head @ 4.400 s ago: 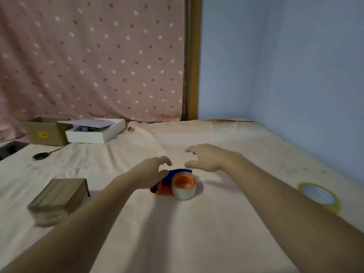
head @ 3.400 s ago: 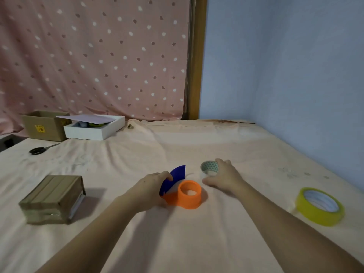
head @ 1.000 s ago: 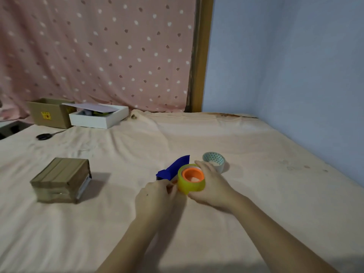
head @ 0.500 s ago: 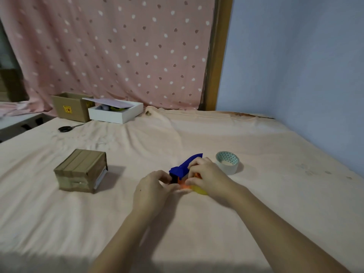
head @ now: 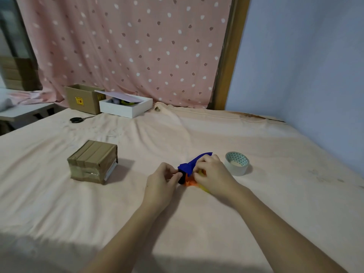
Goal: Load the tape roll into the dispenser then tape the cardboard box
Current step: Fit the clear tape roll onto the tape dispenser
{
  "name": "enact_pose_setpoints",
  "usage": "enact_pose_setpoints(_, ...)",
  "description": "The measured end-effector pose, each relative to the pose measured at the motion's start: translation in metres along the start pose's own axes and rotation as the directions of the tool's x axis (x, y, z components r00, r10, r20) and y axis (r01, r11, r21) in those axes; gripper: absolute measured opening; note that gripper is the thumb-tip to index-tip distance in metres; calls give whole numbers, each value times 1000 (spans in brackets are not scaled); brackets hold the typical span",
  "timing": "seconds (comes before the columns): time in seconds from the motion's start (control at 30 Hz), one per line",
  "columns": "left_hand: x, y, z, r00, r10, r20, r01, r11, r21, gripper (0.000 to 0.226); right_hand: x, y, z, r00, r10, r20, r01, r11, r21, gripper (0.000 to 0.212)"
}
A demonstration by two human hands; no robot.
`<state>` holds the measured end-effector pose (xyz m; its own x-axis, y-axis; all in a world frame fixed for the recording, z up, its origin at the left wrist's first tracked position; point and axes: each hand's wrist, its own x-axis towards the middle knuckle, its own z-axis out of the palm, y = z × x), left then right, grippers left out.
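Note:
The blue and orange tape dispenser (head: 190, 166) lies on the pink sheet at centre. A yellow tape roll (head: 203, 187) sits on its orange hub, mostly hidden under my right hand (head: 213, 176), which covers the roll with curled fingers. My left hand (head: 162, 179) pinches the dispenser's dark front end. A closed, taped cardboard box (head: 93, 161) stands to the left, apart from both hands. A clear tape roll with a teal patterned core (head: 237, 163) rests just right of my right hand.
At the back left stand an open brown carton (head: 83, 98) and a white box (head: 126, 107) with a loose lid. Black scissors (head: 77, 119) lie in front of them. A dotted pink curtain (head: 126, 48) and a blue wall (head: 305, 75) bound the surface.
The clear roll came off the dispenser and was set at the right. The yellow roll went onto the orange hub. Both hands have closed over the dispenser; the view shifted left.

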<state>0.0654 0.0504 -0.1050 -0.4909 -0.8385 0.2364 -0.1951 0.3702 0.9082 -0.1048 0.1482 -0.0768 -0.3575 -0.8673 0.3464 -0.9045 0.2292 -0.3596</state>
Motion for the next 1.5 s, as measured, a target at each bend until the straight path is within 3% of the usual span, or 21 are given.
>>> enact_pose_setpoints(0.1, 0, 2, 2, 1000, 2, -7, -2, 1000, 17, 16, 2, 2, 3, 999, -35, -26, 36, 999, 28, 10)
enact_pose_setpoints(0.3, 0, 7, 0, 998, -33, 44, 32, 999, 23, 10, 12, 3, -2, 992, -109, 56, 110, 994, -7, 16)
enact_pose_setpoints(0.6, 5, 6, 2, 1000, -21, 22, 21, 999, 38, 9, 14, 1, 5, 995, -99, 3, 99, 994, -40, 13)
enact_pose_setpoints(0.8, 1, -5, -6, 991, 98, 92, -104, 992, 64, 17, 13, 0, 6, 995, -103, -14, 102, 992, -74, 15)
enact_pose_setpoints(0.97, -5, 2, -1, 997, 61, 38, -63, 995, 74, 11, 15, 0, 5, 995, -99, 28, 101, 993, -64, 17)
enact_pose_setpoints(1.13, 2, 14, 4, 996, 39, 82, -48, 992, 115, 58, 15, -4, 0, 993, -100, 57, 104, 991, -80, 15)
enact_pose_setpoints(1.3, 14, 12, 8, 989, 127, 76, -142, 957, 253, 36, 14, -4, -1, 993, -93, 75, 99, 992, -81, 14)
enact_pose_setpoints(1.5, 17, 14, 11, 985, 151, 81, -169, 935, 312, 29, 14, -1, 0, 993, -95, 72, 99, 993, -59, 14)
